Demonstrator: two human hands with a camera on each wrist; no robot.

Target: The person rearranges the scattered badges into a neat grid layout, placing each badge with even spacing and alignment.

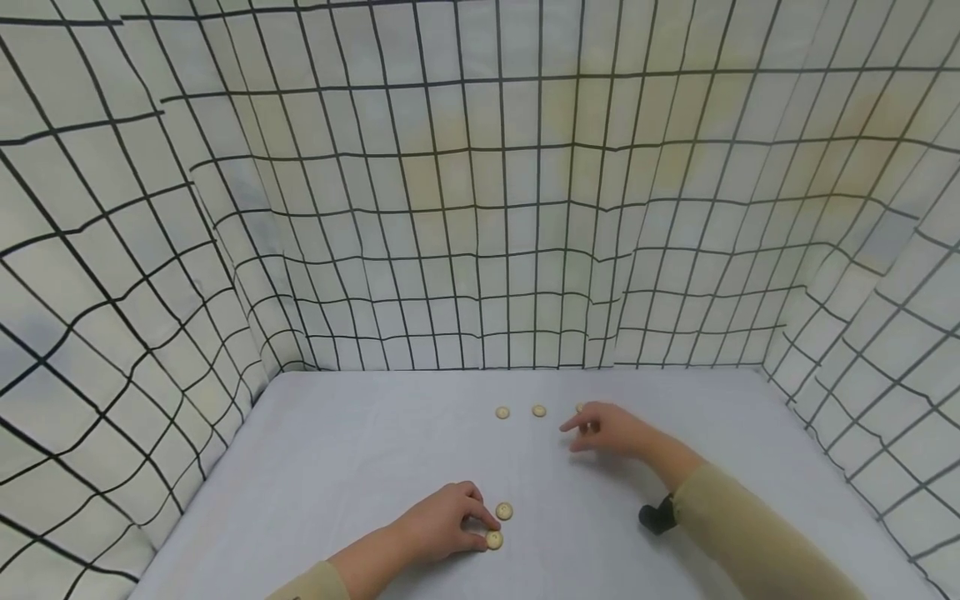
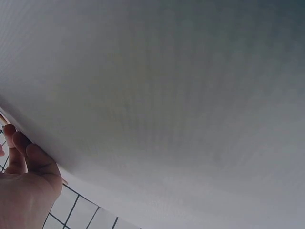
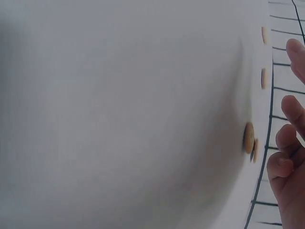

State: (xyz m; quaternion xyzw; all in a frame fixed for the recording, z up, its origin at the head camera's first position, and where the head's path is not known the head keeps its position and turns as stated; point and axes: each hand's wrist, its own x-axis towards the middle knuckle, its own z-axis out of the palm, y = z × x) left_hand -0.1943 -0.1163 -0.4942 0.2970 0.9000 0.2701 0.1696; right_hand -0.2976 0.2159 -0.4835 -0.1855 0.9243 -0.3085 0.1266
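In the head view, my left hand [image 1: 444,527] is low on the white tabletop, its thumb and index finger pinching a round pale-yellow button [image 1: 494,540]. Just beyond those fingertips lies a second button [image 1: 504,511]. Farther back, my right hand [image 1: 609,431] hovers over the table with thumb and index finger apart and nothing between them. A button [image 1: 580,407] peeks out from behind its fingers, mostly hidden. The left wrist view shows my left hand [image 2: 31,183] with fingers bent at the cloth. At the right wrist view's edge, my right hand [image 3: 291,157] appears beside several buttons.
Two more buttons, a left one [image 1: 502,412] and a middle one [image 1: 539,411], lie in a row toward the back. White cloth walls with a black grid [image 1: 480,250] enclose the tabletop [image 1: 337,450]. A black wrist device [image 1: 657,517] hangs under the right sleeve.
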